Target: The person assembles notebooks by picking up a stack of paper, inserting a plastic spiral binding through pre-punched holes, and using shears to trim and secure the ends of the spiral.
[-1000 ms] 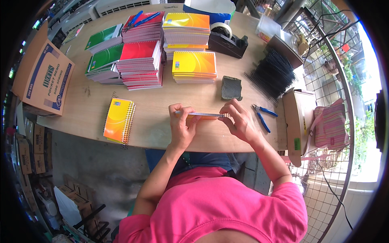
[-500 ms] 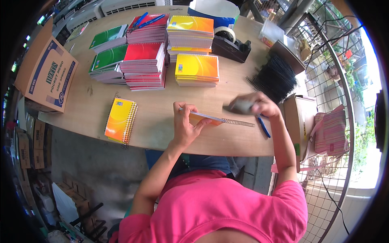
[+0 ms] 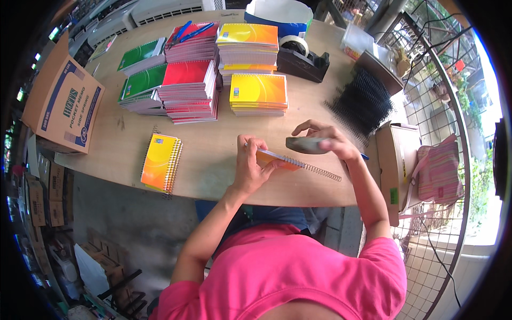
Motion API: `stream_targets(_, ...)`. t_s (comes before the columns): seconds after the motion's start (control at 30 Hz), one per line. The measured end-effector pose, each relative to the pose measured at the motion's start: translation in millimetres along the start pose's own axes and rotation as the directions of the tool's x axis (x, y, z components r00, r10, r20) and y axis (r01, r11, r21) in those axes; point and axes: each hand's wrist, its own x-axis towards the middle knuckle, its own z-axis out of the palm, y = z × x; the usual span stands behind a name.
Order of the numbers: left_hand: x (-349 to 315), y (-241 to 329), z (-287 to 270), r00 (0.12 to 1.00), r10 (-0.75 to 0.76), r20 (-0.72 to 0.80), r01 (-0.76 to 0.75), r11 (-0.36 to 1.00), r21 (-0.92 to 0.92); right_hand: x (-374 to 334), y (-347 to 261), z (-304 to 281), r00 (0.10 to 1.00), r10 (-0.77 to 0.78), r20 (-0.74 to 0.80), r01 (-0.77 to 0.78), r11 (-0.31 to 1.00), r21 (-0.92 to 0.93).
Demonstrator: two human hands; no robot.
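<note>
I see the left hand (image 3: 250,165) pinching an orange notebook (image 3: 277,159) edge-on over the front of the wooden table (image 3: 213,154), fingers closed on its near end; the cover is mostly hidden behind the hand. A wire spiral (image 3: 314,169) sticks out past the notebook to the right. The right hand (image 3: 322,140) hovers just above, curled around a grey flat object (image 3: 304,145); it is blurred, so I cannot make out what it is. A finished yellow notebook (image 3: 160,162) lies left. Stacks of notebooks (image 3: 213,74), a tape dispenser (image 3: 301,58) and a heap of black spirals (image 3: 362,101) sit further back
</note>
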Motion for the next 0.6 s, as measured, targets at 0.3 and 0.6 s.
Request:
stream_targets(0.3,-2,-2,1,0.999,0.034,0.016,-0.034,0.999,0.0,8,-10,18,0.982,0.188,0.031,-0.173,0.947,-0.271)
stream_targets(0.6,-2,-22,-32,0.969,-0.226,0.098,0.246,0.885,-0.395,8,0,19,0.994,0.066,-0.088,-0.085,0.969,-0.233)
